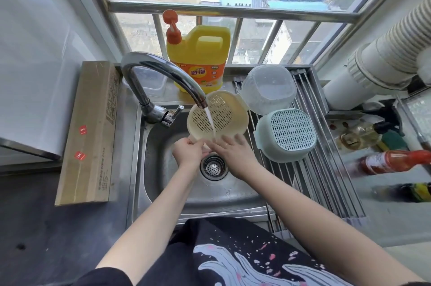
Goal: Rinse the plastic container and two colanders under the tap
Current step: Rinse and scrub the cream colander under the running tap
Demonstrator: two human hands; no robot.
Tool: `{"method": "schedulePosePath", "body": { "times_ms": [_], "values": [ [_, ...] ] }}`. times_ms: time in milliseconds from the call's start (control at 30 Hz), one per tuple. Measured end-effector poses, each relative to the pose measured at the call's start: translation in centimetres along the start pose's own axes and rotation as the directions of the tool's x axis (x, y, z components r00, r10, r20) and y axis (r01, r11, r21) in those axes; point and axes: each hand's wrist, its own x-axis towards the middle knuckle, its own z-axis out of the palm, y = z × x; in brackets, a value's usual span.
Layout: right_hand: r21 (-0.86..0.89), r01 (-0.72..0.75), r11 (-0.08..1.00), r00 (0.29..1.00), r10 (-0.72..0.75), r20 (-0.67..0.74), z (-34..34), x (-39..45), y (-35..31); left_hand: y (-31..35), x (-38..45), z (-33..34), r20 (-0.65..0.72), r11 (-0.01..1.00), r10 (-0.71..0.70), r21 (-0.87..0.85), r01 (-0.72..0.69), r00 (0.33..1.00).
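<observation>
I hold a cream colander (221, 114) tilted toward me over the steel sink (163, 157), its inside facing the running tap (163, 73). Water streams from the spout into it. My left hand (189, 151) grips its lower left rim and my right hand (233, 149) grips the lower right rim. A pale green colander (288, 135) lies upside down on the drying rack (326, 169) to the right. Behind it on the rack, a clear plastic container (268, 88) rests tipped on its side.
A yellow dish soap jug (198, 57) with an orange pump stands on the ledge behind the tap. A long cardboard box (91, 132) lies left of the sink. Sauce bottles (394, 161) and a ribbed vent pipe (384, 52) crowd the right counter. The drain strainer (213, 166) sits mid-sink.
</observation>
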Motion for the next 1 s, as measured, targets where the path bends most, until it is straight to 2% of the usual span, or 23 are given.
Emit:
{"method": "schedulePosePath", "body": {
  "times_ms": [100,167,233,300,367,433,500,533,633,733,833,933,1000],
  "values": [
    [-0.211,-0.156,0.965,0.984,0.170,0.051,-0.7,0.3,2.3,-0.5,0.4,-0.6,-0.007,0.970,0.102,0.225,-0.098,0.995],
    [-0.361,-0.221,0.906,0.971,0.240,0.010,-1.1,0.4,2.9,-0.1,-0.4,-0.6,0.022,0.972,0.097,0.213,-0.100,0.995],
    [-0.463,-0.268,0.845,0.954,0.299,-0.007,-1.5,0.8,1.7,0.1,-0.8,0.0,0.038,0.995,0.048,0.089,-0.052,0.998],
    [-0.455,-0.257,0.853,0.958,0.286,-0.004,-1.1,1.0,-0.3,0.4,-1.5,0.8,0.076,0.999,-0.007,-0.041,0.010,0.997],
    [-0.386,-0.192,0.902,0.977,0.214,0.013,-0.3,1.1,-1.5,0.3,-1.6,1.3,0.106,0.996,-0.037,-0.077,0.045,0.994],
    [-0.318,-0.221,0.922,0.975,0.217,-0.047,0.2,1.1,-1.6,0.1,-1.5,1.0,0.141,0.987,-0.099,-0.111,0.115,0.985],
    [-0.328,-0.203,0.922,0.979,0.194,-0.061,0.3,1.0,-1.1,-0.2,-1.4,0.5,0.202,0.978,-0.161,-0.097,0.183,0.966],
    [-0.332,-0.166,0.929,0.986,0.160,-0.045,0.4,0.9,-0.7,-0.2,-1.5,0.1,0.223,0.983,-0.173,-0.022,0.182,0.959],
    [-0.422,-0.137,0.896,0.990,0.117,-0.072,-0.1,0.5,0.6,0.5,-1.4,-1.5,0.177,0.970,-0.072,0.240,0.028,0.982],
    [-0.547,-0.090,0.832,0.996,0.068,-0.061,-0.7,-0.3,1.2,2.1,-0.3,-2.7,0.138,0.940,0.055,0.328,-0.099,0.989],
    [-0.596,-0.108,0.795,0.994,0.101,-0.045,-1.6,-0.6,0.8,2.9,1.1,-2.6,0.129,0.927,0.073,0.356,-0.115,0.989],
    [-0.503,-0.163,0.849,0.982,0.190,0.001,-3.5,-0.5,-0.9,2.6,0.7,-1.5,0.157,0.960,-0.010,0.279,-0.035,0.988],
    [-0.255,-0.147,0.956,0.982,0.173,0.080,-3.5,-0.1,-2.4,2.3,0.3,-0.4,0.165,0.966,-0.042,0.259,-0.002,0.985]
  ]
}}
